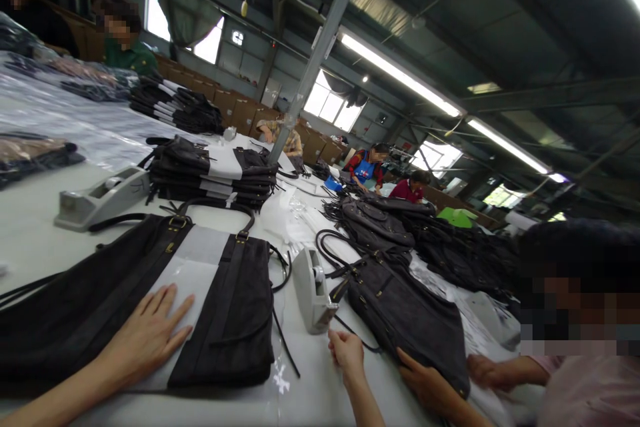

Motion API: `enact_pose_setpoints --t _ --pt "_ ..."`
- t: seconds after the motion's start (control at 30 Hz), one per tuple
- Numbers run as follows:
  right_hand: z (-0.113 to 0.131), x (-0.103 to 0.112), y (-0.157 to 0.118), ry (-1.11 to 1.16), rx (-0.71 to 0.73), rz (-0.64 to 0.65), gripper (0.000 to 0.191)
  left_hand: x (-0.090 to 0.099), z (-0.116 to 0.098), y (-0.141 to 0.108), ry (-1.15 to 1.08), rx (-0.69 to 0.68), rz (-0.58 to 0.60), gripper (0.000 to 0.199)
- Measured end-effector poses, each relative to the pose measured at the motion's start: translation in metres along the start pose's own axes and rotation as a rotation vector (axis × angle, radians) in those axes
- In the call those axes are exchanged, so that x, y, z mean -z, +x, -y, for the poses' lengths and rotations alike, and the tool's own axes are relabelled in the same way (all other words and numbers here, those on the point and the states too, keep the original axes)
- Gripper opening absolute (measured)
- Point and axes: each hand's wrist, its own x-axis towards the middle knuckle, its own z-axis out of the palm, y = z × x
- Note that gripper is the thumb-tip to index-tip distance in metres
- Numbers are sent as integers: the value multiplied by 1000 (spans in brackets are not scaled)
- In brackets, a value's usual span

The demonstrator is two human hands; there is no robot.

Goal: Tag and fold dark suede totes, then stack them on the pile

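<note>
A dark handbag (235, 320) lies flat before me, with a white paper strip (195, 260) around its middle. My left hand (150, 327) rests on the strip and the bag, fingers spread. To the right of the bag stands a grey tape dispenser (313, 293). Right at its cutting end is my right hand (347, 351), thumb and fingers pinched together; whatever is between the fingertips is too small to make out. The bag's dark handles (225, 203) loop toward the far side, and thin straps trail off its right side.
A co-worker's hand (427, 383) holds a second dark handbag (410, 313) close on my right. Behind my bag are stacked bags with paper bands (215, 170) and another tape dispenser (103, 197). More bags (380, 220) pile up farther right. A metal post (320, 47) rises beyond.
</note>
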Motion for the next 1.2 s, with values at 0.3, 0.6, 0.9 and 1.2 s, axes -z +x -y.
enact_pose_setpoints --t 0.3,0.6,0.9,1.2 --pt "107 1 -14 -343 487 183 43 28 -9 7 -102 78 91 58" --pt "284 -170 -6 -579 1122 1095 20 34 -6 7 -200 84 82 62" --pt "317 -273 11 -1238 1253 1105 10 33 -1 10 -298 111 117 62" --pt "326 -281 12 -1200 1202 1282 8 35 3 15 -364 110 185 65"
